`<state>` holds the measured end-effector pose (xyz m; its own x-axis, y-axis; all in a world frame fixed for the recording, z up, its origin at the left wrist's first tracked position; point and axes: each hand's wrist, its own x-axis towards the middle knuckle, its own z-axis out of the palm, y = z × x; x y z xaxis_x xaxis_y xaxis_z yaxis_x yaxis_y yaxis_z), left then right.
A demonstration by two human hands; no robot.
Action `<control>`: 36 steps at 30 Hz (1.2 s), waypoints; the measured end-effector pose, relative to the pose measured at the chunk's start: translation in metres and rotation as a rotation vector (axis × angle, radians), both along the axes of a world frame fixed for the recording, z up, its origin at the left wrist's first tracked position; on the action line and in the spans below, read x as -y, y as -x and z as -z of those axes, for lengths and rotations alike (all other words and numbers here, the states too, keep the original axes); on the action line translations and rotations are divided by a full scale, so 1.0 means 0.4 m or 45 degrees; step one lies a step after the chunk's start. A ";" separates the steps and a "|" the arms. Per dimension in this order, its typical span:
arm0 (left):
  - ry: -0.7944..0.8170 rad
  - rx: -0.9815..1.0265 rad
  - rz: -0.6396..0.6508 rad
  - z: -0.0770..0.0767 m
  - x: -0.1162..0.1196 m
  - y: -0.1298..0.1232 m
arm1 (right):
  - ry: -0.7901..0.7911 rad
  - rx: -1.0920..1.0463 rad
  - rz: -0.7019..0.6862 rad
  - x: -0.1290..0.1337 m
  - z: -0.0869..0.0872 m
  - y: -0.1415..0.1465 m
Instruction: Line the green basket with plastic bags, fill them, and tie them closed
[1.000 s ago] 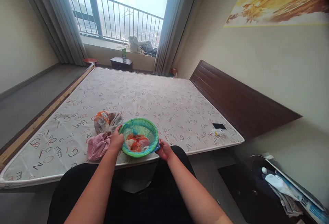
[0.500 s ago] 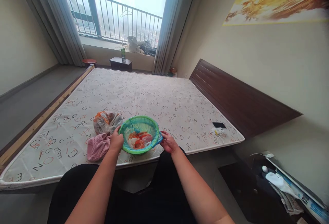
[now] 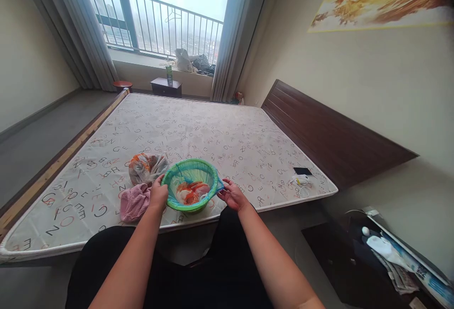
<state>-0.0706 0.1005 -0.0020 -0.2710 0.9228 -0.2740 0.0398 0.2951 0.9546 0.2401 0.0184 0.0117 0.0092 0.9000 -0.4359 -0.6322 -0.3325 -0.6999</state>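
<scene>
A green basket lined with a thin bluish-green bag stands near the front edge of the mattress. Inside it lie crumpled red, orange and white wrappers. My left hand grips the basket's left rim. At the right rim, my right hand pinches the gathered blue edge of the bag liner. Left of the basket are a clear plastic bag with orange and brown contents and, nearer to me, a crumpled pink cloth beside my left wrist.
A black phone and a white item with a cable lie at the mattress's right. A dark headboard rises beyond them. A dark nightstand stands at the lower right. A small table is beyond the mattress.
The basket and my left hand have shifted very slightly to the left. Both hands keep their places at its rim.
</scene>
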 end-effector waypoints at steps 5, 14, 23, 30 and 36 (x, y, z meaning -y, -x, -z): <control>0.017 0.097 0.009 0.001 0.000 -0.007 | -0.070 -0.037 -0.019 0.007 -0.015 0.005; 0.016 0.078 0.015 0.008 -0.004 -0.006 | -0.068 0.042 -0.019 0.006 -0.014 0.011; 0.023 -0.012 0.041 -0.027 0.019 -0.014 | 0.034 0.132 0.018 0.022 0.008 0.007; 0.010 -0.003 0.050 -0.033 0.023 -0.015 | -0.011 0.188 -0.032 0.026 -0.011 0.003; 0.037 -0.001 0.062 -0.023 0.019 -0.015 | 0.014 0.322 -0.102 0.025 -0.001 0.006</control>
